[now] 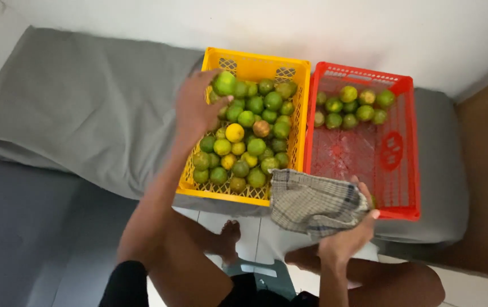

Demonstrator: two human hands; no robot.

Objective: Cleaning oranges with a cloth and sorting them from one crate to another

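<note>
- Your left hand [194, 108] closes around a round green lime [224, 83], lifted above the far-left corner of the yellow slotted plastic crate [189, 182].
- Your right hand [349, 236] grips a checked grey cloth [312, 202] over both crates' near rims.
- The red slotted plastic crate [411, 165] lies to the lime's right, its near half bare.

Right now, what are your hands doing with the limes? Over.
Left hand gripping one green lime over the yellow crate. Right hand holding checked cloth. Red crate partly filled. Nothing blocking.
</note>
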